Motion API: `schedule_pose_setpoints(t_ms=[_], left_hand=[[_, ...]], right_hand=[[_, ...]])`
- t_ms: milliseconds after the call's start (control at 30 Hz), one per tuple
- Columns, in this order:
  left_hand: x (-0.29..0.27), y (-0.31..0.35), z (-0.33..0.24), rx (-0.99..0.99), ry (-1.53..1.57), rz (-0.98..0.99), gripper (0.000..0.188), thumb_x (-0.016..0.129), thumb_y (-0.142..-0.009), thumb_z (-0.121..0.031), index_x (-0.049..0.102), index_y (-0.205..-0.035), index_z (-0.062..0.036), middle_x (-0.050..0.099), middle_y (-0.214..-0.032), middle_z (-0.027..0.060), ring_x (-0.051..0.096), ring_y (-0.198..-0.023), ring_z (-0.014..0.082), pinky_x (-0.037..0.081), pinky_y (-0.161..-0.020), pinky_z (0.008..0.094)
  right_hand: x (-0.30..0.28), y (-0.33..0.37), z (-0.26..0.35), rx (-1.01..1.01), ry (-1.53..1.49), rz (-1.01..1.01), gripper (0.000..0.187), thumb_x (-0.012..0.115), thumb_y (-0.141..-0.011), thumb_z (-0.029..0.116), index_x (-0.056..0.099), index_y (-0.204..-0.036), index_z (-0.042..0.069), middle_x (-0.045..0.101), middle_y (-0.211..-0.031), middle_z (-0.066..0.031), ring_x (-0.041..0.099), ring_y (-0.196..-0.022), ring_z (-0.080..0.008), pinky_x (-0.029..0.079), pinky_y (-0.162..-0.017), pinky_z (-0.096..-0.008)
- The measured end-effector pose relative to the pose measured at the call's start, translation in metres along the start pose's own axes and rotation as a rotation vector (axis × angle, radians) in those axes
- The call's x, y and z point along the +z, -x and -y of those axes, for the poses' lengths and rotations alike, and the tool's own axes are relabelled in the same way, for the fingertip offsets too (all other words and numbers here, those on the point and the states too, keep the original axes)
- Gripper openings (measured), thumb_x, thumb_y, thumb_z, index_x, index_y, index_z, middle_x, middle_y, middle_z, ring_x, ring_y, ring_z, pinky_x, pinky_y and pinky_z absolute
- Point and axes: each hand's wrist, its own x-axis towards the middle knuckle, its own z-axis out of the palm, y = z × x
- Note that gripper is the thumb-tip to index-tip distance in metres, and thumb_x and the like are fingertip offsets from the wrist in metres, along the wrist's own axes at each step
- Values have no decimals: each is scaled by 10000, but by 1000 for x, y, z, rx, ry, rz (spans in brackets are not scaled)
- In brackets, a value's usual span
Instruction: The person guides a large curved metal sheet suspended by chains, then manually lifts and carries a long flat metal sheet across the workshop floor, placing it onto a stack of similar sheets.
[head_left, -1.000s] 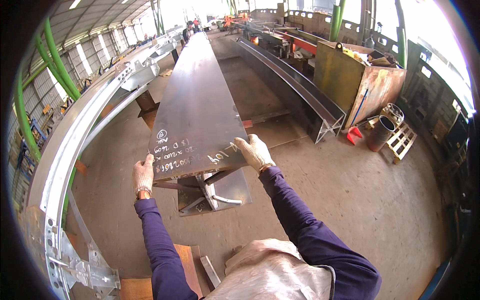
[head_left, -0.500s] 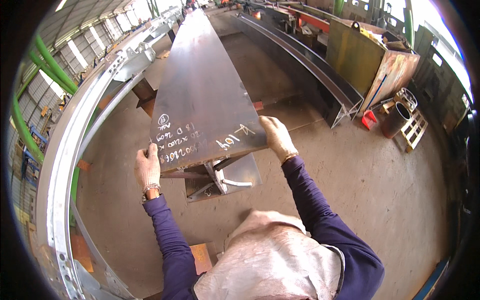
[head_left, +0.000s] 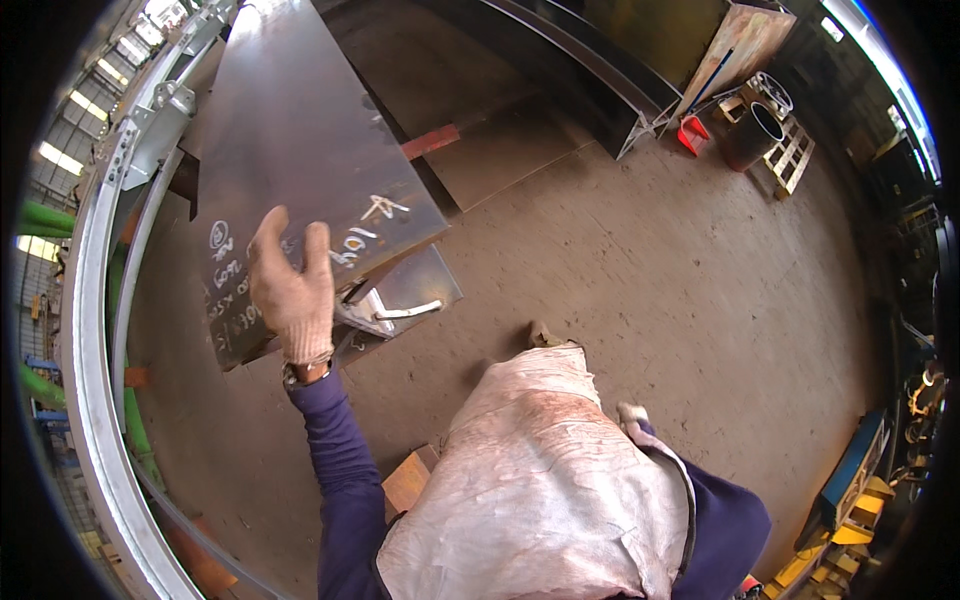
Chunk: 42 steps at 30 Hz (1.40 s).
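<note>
A long dark steel plate (head_left: pixel 290 120) with chalk marks at its near end stretches away from me at the left. My gloved left hand (head_left: pixel 291 288) is over that near end, thumb and fingers apart, with nothing in it. Whether it touches the plate I cannot tell. Below the plate's end is a steel support (head_left: pixel 372 308) with a pale bent rod (head_left: pixel 410 311) sticking out. My right hand (head_left: pixel 632 413) is low beside my pale apron (head_left: pixel 540 450); only a bit of its glove shows, and its fingers are mostly hidden.
A long curved galvanised beam (head_left: pixel 88 330) runs down the left side. Beyond the plate lies a dark steel beam (head_left: pixel 600 95). A red dustpan (head_left: pixel 692 134), a dark bucket (head_left: pixel 750 140) and a wooden pallet (head_left: pixel 793 160) are at the far right. Yellow metal pieces (head_left: pixel 858 515) lie lower right.
Both hands have let go of the plate's near corners. My left hand has come over the plate's end; my right has dropped to my side. The view has turned right and downward.
</note>
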Motion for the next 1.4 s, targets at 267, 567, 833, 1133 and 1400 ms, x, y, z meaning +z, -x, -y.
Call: schedule_pose_setpoints(t_ms=[267,567,833,1133,1400], left_hand=[[73,7,-15,-55,-284,-11,625,656,-952,-551,653,-1321,-46,676,-1330,173,628,-1258,368,488,-1061,481],[84,7,-26,-146,-616,-144,753,568,-965,-674,605,-1369,-40,605,-1408,157,484,-1376,353,385,-1162,489],[97,6,-21,-396,-698,-195,839,468,-969,-751,543,-1468,-80,548,-1503,178,441,-1432,381,354,-1190,492],[88,13,-46,-499,-730,-239,863,468,-970,-749,519,-1492,-63,543,-1506,206,441,-1433,390,339,-1199,487],[90,17,-49,-538,-751,-210,851,479,-970,-741,526,-1486,-66,544,-1512,188,447,-1430,378,342,-1198,478]], right_hand=[[35,-42,-37,-60,-216,-67,366,674,-953,374,737,-1200,112,745,-1147,-228,717,-1098,-376,566,-917,-473],[-248,-163,87,59,-1021,76,474,609,-995,365,554,-1313,17,694,-1013,-206,694,-734,-313,587,-644,-460],[-432,-289,82,-126,-807,-46,550,622,-990,412,515,-1344,5,660,-967,-181,663,-664,-276,565,-555,-443],[-443,-340,44,-113,-767,29,598,608,-979,409,524,-1387,-20,681,-1047,-268,721,-789,-388,603,-619,-521],[-433,-354,-7,-112,-860,-18,609,622,-944,378,611,-1317,-104,723,-1069,-317,724,-879,-383,565,-749,-479]])
